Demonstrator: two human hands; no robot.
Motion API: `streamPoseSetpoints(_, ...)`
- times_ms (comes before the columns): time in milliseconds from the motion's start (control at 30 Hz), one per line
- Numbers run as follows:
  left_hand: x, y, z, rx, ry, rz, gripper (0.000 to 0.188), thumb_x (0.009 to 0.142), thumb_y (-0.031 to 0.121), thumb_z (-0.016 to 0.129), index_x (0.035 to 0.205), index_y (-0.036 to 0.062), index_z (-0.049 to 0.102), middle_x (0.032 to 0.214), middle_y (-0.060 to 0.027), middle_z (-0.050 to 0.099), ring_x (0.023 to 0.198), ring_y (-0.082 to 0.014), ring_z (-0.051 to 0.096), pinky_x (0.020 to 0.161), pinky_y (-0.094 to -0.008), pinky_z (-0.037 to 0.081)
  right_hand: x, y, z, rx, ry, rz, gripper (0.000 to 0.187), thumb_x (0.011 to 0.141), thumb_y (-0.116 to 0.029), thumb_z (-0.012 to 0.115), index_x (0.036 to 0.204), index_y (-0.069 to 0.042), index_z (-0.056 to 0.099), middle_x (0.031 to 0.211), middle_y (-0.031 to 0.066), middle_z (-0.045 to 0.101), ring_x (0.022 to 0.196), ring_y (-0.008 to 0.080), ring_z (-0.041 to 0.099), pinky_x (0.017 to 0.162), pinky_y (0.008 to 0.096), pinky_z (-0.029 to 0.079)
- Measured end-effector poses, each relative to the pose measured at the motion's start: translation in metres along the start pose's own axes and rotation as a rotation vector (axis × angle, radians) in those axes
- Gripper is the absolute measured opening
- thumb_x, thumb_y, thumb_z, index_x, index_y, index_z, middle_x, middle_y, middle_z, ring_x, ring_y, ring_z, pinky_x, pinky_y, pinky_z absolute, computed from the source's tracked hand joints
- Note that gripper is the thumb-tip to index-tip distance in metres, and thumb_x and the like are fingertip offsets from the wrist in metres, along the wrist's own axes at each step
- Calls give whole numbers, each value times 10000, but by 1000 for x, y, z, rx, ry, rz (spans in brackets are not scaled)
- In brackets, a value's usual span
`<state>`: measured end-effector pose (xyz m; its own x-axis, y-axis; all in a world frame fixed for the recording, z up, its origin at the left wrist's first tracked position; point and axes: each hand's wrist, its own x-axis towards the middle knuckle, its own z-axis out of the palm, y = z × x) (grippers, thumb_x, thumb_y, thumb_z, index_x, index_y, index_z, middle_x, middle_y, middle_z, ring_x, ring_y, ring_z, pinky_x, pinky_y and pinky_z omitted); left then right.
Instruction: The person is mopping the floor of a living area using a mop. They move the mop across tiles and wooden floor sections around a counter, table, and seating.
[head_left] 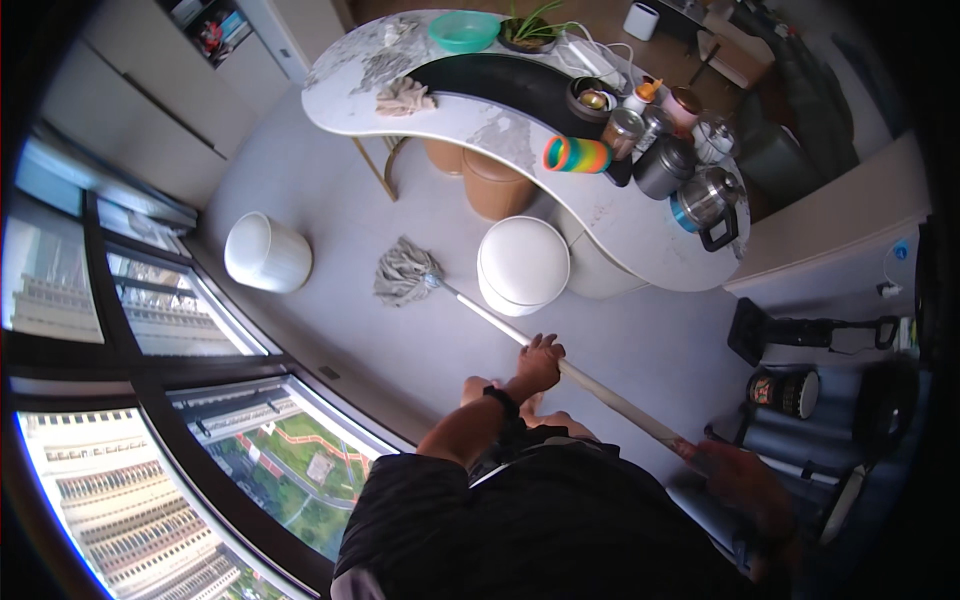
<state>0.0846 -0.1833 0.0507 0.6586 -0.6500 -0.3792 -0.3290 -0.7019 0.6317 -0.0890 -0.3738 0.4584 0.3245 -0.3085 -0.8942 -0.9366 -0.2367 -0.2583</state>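
Observation:
A string mop (404, 272) with a grey head rests on the pale floor, its long light handle slanting down to the right across my front. Around the middle of the handle my left hand (541, 363) is closed, with a dark band on that wrist. Farther up the pole, at the lower right, my right hand (735, 475) grips the end part; it is dim and somewhat blurred. Just right of the mop head stands a round white stool (523, 262), apart from the strands.
Another white stool (268, 252) stands left, near the windows (190, 300). A curved marble-topped table (490, 135) holds a cloth (404, 97), a green basin (463, 32), a rainbow spring toy (577, 154) and a kettle (706, 203). Brown stools (497, 187) sit under it. A drum (783, 393) stands at right.

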Motion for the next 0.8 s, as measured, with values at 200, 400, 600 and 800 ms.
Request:
streamPoseSetpoints(200,27,-48,-47,5,159,-60,286,849,137,512,1110,212,601,1463,-151,314,1379,-406,220,1056,-603,253,31,-15,37,355,-232,-196,582,831,-51,583,1388,-76,420,750,0,535,583,74,471,515,220,389)
streamPoseSetpoints(400,103,-152,-154,71,380,-124,502,762,279,708,1231,178,561,1446,-172,294,1344,-352,273,1025,-505,340,116,-130,122,165,-114,-378,611,802,-17,557,1391,-57,401,647,2,522,499,83,467,462,244,393)
streamPoseSetpoints(600,125,-232,-227,71,436,62,583,714,308,750,1219,140,513,1399,-164,372,1311,-365,328,1017,-478,359,232,-245,232,228,-44,-497,560,811,-34,536,1361,-54,436,733,25,555,623,106,497,594,253,430)
streamPoseSetpoints(800,124,-274,-252,118,343,103,322,740,288,729,988,121,609,1336,-127,453,1295,-330,328,996,-461,368,221,-274,267,416,-177,-296,566,873,-42,506,1416,-120,368,669,11,484,520,88,437,471,270,379)
